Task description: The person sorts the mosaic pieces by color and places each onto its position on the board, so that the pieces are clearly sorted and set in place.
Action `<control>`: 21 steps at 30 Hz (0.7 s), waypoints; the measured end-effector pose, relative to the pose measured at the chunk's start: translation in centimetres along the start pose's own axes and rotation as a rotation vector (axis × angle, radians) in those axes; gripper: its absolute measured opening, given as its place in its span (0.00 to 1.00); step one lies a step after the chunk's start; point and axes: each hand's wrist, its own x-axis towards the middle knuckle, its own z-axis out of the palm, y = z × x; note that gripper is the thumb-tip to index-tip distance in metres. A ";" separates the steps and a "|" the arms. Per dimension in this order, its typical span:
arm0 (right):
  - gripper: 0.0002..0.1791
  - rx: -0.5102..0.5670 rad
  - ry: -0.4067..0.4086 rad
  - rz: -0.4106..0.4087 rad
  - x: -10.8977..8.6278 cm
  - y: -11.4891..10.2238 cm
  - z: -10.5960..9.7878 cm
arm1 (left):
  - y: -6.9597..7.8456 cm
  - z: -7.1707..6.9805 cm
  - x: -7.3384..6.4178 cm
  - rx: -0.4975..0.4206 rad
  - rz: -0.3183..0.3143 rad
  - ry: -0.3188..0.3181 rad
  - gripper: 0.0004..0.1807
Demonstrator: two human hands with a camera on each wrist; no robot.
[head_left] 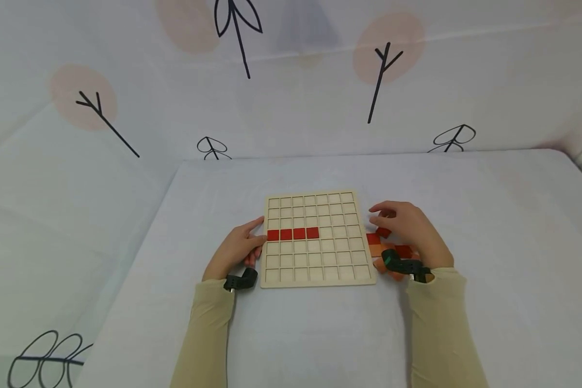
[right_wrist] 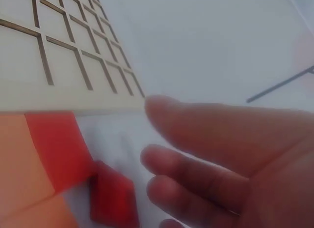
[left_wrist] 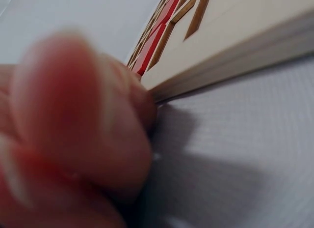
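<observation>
On the white table (head_left: 315,334), a square gridded board (head_left: 317,284) lies flat between both hands. Four red tiles (head_left: 298,234) sit side by side in its middle row, starting from the left edge; the three remaining cells of that row show bare board.

Left hand (head_left: 235,248): at the board's left edge, fingertips against it beside the first red tile. Whether these fingers pinch the edge or only bear on it, I cannot tell; the left wrist view is blurred by a near fingertip.

Right hand (head_left: 400,221): above the tiles to the right of the board. Grip released; thumb and fingers stand apart with nothing between them. A loose red tile (right_wrist: 115,193) lies tilted just beside the fingertips. Nearer the board are another red tile (right_wrist: 59,149) and orange tiles (head_left: 375,250), part of a mixed group partly covered by the wrist.

Assessment: the step in hand appears to be selecting a fifth tile for the row. The next move probably calls for closing thumb and finger on the loose tile's edges, levelling it, and setting it square in the adjoining cell, with the board held steady.
</observation>
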 end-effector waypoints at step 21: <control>0.21 -0.013 -0.129 0.067 -1.1 0.9 -0.9 | 0.1 0.0 0.0 -0.013 -0.013 0.003 0.30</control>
